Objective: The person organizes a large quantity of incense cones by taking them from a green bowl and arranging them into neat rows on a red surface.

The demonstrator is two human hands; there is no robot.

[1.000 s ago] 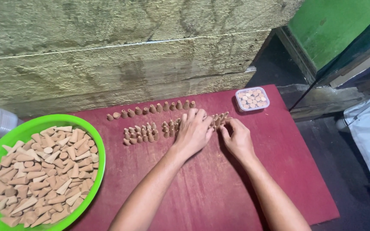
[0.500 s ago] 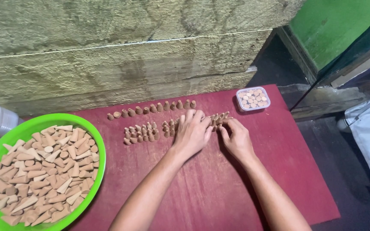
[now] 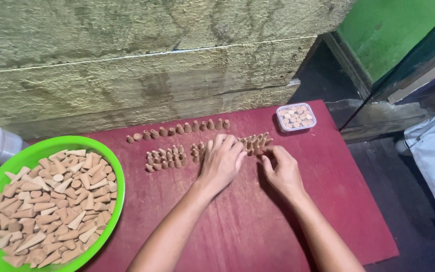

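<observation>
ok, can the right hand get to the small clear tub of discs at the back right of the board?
Probably yes. The right hand rests on the red board beside the cones, and the clear tub sits just beyond it with only bare board between. Nothing stands in the way.

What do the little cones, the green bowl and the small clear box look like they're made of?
The little cones look like pressed powder or clay: matte, tan, slightly grainy. The green bowl looks like plastic: a bright, even colour with a smooth, faintly glossy rim. The small clear box is probably thin plastic, since its walls are see-through and show round tan pieces inside.
</observation>
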